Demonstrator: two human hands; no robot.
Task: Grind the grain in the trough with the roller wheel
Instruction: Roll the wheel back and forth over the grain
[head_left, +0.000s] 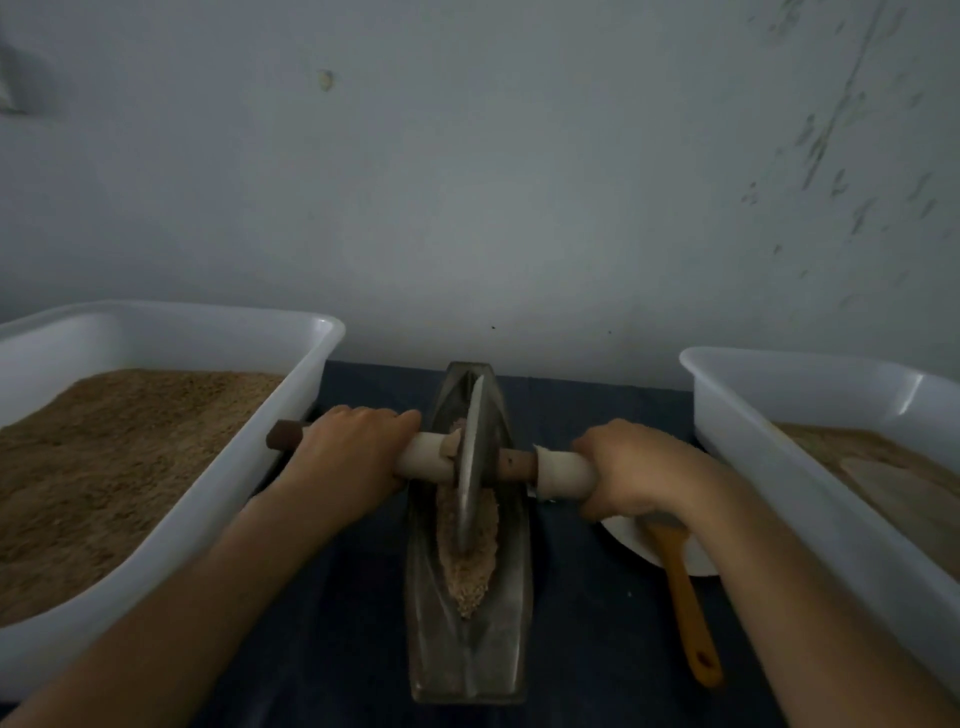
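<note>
The left hand (353, 447) and right hand (631, 467) each hold tight to the axle of the roller wheel (472, 462), which stands in the grain (470, 566) inside the trough (467, 649) on the table (597, 623).

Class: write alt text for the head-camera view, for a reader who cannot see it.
Two hands, left and right, grip the axle of a grey metal roller wheel standing in a long metal trough of tan grain. White plastic tubs of grain flank it.
</note>
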